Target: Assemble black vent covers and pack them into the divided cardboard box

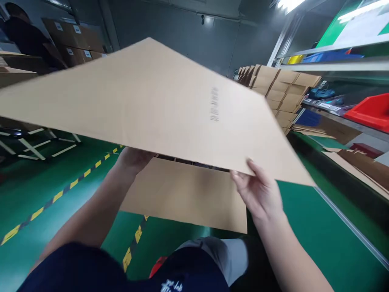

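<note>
Green floor (322, 227) crossed by striped tape (57, 196) stretches below a grey wall (170, 24), with stacked cartons (282, 89) and a shelf (325, 67) bearing a red bin (370, 111) on the right. At the far left, a co-worker (26, 38) is near other cartons (80, 38).

Across the middle, a wide cardboard sheet (164, 105) is held up, tilted, with a small printed mark (214, 104) on its upper face. The step in hand seems to be handling this sheet above a cardboard panel (188, 194), with a dark gap showing between the two; what lies in the gap is mostly hidden.

The person's right hand (259, 194) grips the near edge, thumb on the upper face. The left hand (133, 160) is under the same edge, farther left; its fingers are hidden, so whether they clasp or merely prop it cannot be told. The sheet reaches forward from both hands and well past each side. Being so broad, it likely calls for both hands moving together, keeping it from sagging or swinging.
</note>
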Demonstrator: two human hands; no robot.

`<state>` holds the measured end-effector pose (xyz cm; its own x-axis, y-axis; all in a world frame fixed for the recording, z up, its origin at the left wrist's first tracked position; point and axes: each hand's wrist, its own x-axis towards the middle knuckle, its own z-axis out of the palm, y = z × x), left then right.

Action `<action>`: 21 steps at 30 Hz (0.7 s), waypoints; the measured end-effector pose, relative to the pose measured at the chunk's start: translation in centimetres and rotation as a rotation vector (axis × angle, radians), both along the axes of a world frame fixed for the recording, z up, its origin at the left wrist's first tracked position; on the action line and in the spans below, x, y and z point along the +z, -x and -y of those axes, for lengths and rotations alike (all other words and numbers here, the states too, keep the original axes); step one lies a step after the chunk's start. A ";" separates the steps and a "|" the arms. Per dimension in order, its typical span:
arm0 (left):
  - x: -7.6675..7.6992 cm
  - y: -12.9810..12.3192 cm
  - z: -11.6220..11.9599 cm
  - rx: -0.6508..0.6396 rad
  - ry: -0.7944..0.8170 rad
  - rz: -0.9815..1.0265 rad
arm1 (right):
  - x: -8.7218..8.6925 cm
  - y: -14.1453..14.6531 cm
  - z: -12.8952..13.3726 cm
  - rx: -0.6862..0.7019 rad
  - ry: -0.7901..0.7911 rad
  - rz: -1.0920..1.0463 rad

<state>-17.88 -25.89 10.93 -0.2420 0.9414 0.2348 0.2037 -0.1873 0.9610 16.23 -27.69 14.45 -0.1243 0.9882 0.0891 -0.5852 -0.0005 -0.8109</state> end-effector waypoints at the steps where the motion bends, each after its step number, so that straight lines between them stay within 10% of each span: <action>1: 0.0 0.5 0.6 0.047 -0.005 0.160 | 0.5 1.6 -1.3 0.083 0.025 -0.068; 4: -0.3 1.5 2.4 0.106 0.021 0.498 | 0.3 5.3 -4.7 0.210 0.137 -0.218; 12: -0.3 0.5 2.7 0.098 -0.047 0.012 | -5.8 9.7 -11.3 0.094 0.406 -0.265; 16: 0.7 -0.7 -3.0 -0.001 -0.121 -0.148 | -8.8 11.5 -15.5 0.096 0.509 -0.175; 21: -1.4 -1.9 -16.1 -0.286 0.034 -0.598 | -11.3 12.0 -17.9 0.139 0.623 0.009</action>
